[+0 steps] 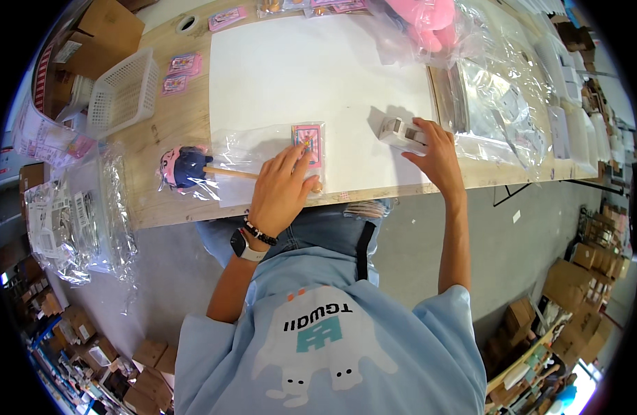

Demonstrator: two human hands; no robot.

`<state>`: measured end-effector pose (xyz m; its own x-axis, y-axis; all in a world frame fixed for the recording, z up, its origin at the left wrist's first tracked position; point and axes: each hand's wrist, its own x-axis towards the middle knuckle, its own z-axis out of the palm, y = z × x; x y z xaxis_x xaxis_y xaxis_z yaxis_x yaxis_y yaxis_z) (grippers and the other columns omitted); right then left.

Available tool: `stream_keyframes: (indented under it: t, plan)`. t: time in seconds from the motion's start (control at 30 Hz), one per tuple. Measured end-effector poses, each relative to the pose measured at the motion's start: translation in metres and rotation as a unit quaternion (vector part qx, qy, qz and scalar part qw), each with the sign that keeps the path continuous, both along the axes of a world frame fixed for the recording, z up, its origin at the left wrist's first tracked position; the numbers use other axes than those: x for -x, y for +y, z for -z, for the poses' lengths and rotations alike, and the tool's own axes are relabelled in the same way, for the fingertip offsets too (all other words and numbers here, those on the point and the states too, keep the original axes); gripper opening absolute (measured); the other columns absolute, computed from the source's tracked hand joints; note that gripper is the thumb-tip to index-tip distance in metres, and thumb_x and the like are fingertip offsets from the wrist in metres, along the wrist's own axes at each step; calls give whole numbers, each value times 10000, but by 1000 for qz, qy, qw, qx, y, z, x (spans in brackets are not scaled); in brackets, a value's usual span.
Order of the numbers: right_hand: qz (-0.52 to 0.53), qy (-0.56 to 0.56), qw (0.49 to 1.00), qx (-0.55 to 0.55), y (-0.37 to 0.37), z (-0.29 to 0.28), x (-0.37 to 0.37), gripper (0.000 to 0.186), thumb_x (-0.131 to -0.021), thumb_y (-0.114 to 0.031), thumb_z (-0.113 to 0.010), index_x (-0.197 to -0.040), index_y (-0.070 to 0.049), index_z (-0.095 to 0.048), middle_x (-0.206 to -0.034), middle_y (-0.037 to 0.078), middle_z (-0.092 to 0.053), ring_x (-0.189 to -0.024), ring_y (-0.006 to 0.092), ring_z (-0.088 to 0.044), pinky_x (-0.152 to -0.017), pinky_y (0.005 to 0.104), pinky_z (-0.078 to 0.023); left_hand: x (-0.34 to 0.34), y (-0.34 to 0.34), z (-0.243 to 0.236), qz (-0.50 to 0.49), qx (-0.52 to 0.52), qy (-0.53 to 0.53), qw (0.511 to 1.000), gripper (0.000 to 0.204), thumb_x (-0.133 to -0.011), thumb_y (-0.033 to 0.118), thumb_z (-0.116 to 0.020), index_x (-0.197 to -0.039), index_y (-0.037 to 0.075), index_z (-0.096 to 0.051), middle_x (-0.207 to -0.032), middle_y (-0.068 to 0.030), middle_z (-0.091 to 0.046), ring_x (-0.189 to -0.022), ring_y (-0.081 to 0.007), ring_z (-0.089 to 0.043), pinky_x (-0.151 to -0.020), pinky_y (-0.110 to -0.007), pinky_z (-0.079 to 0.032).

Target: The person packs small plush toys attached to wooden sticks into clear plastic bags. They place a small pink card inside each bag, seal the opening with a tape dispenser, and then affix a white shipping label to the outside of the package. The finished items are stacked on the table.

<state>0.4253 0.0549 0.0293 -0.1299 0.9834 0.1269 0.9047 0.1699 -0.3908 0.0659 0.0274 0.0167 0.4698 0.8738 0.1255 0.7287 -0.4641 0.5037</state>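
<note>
My left hand (284, 183) lies flat with fingers stretched over a clear plastic bag (246, 140) at the table's near edge. Inside that bag are a pink printed card (307, 146), by my fingertips, and a wooden stick (230, 172) running under my hand. At the stick's left end is a pink and dark blue plush figure (183, 168). To the right, my right hand (436, 152) has its thumb and fingers around a small white boxy device (402, 131), which rests on the white sheet. Its exact kind is unclear, and my hand hides part of it.
A large white sheet (284, 69) covers the table's middle. Pink card packs (184, 64) and a roll of tape (188, 25) lie at the left, beside a white plastic basket (125, 93). A bagged pink plush (429, 24) and clear plastic bags (495, 97) are at the right.
</note>
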Motion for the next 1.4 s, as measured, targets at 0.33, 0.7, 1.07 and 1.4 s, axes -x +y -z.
stream_keyframes:
  t: [0.33,0.7,1.07,1.4]
  plan:
    - [-45,107,993,0,-24,-44,63,560,-673,-27,-932,-1159,-24,-653,-1129,113,-628,-989,350,-697,-818,435,-594,-48,30,-59,71,47,-185,979,296,-1016,81,-687,-1312,90,-697,-1160,-86,-674,-997,-310,-688,-834,-413,-562]
    - [-113,-4,992,-60,-29,-63,99,572,-638,-28,-917,-1119,-76,-611,-1096,68,-605,-980,276,-666,-816,411,-586,-38,35,-65,73,33,-134,988,102,-971,97,-755,-1046,51,-705,-1083,-72,-611,-927,-260,-662,-801,-388,-548]
    - [-126,56,990,-9,-26,-49,107,582,-676,-34,-919,-1186,-59,-638,-1095,80,-614,-959,297,-691,-806,424,-596,11,50,-66,82,56,-112,989,117,-992,86,-711,-1033,13,-629,-1073,-113,-624,-969,-343,-636,-850,-417,-517]
    - [-140,181,971,66,11,12,61,642,-723,0,-909,-1318,-53,-674,-1373,131,-658,-1269,353,-656,-947,400,-588,77,85,-15,26,124,-75,989,124,-1008,92,-694,-1017,1,-610,-1047,-121,-622,-976,-322,-619,-891,-391,-505]
